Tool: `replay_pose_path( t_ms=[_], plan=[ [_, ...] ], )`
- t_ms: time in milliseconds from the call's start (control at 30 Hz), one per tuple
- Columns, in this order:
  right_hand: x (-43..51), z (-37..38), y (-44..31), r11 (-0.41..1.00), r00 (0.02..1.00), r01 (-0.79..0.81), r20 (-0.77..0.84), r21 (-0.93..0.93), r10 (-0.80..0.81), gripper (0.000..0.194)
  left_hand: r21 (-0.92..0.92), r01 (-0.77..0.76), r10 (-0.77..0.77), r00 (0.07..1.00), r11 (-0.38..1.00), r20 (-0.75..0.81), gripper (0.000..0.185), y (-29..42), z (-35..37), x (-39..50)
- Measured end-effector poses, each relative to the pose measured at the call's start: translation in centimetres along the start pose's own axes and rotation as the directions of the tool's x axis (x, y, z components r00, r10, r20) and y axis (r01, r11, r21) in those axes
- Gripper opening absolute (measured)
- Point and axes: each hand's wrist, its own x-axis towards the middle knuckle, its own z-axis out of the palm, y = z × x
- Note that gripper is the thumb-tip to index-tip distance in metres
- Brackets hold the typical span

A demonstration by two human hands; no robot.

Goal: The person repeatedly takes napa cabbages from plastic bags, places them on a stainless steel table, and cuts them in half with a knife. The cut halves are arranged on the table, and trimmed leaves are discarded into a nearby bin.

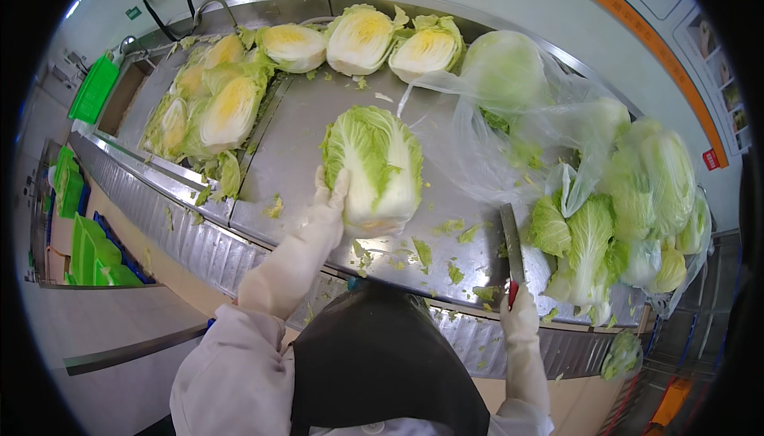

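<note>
A head of napa cabbage lies on the stainless steel worktop before me, its base towards my body. My left hand, in a white glove, rests against the cabbage's left side with the fingers on its leaves. In my gloved right hand is the red handle of a knife, its blade pointing away from me over the worktop. Cut cabbage halves with yellow hearts stand along the back edge, and more cut pieces are heaped at the left.
Clear plastic bags and bagged cabbages crowd the right side, beside loose outer leaves. Leaf scraps lie near the front edge. A sink with a green basket is at far left; green crates stand lower down.
</note>
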Motion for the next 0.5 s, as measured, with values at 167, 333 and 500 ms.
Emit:
replay_pose_path(
  t_ms=[167, 333, 500],
  plan=[
    [-4.7, -2.4, -6.0, 0.804, 0.955, 0.291, -0.104, 0.518, -0.279, 0.048, 0.063, -0.04, 0.048, 0.99, 0.997, -0.135, 0.108, -2.7, 3.0, -2.2],
    [-3.9, -6.6, -12.9, 0.668, 0.854, 0.459, -0.083, 0.586, -0.514, 0.04, 0.532, -0.276, 0.3, 0.953, 0.801, 0.043, 0.094, -3.3, 3.2, -1.0],
    [-2.1, -7.7, -16.0, 0.814, 0.897, 0.392, 0.017, 0.429, -0.441, 0.034, 0.607, -0.404, 0.407, 0.902, 0.685, 0.143, 0.091, -3.7, 3.0, 0.1]
  ],
)
